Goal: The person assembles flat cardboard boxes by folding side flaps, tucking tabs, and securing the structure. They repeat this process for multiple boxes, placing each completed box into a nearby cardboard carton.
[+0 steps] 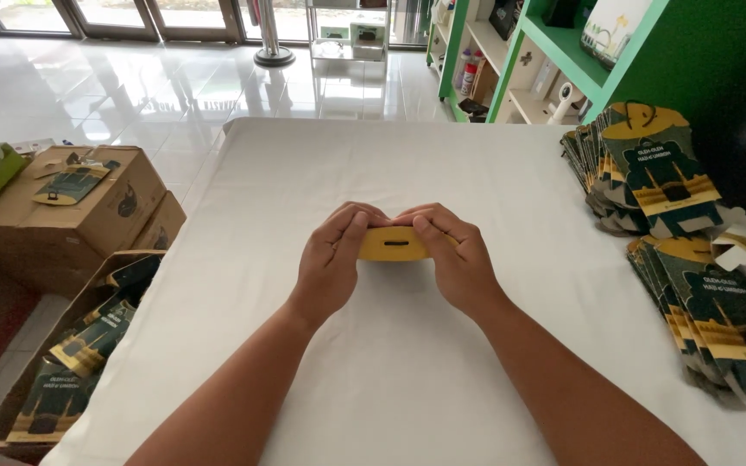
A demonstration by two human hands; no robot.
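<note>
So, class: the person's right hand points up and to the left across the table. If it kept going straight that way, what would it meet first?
The right hand already touches the yellow card piece in its grip. Just past that piece lie the fingers of the left hand, so it would likely meet those first; depth is hard to judge.

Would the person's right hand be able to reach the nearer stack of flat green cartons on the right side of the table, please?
Probably yes. The nearer stack lies on the same white table with bare cloth between it and the right hand. However, both hands now grip the yellow piece, so it would have to let go first.
</note>
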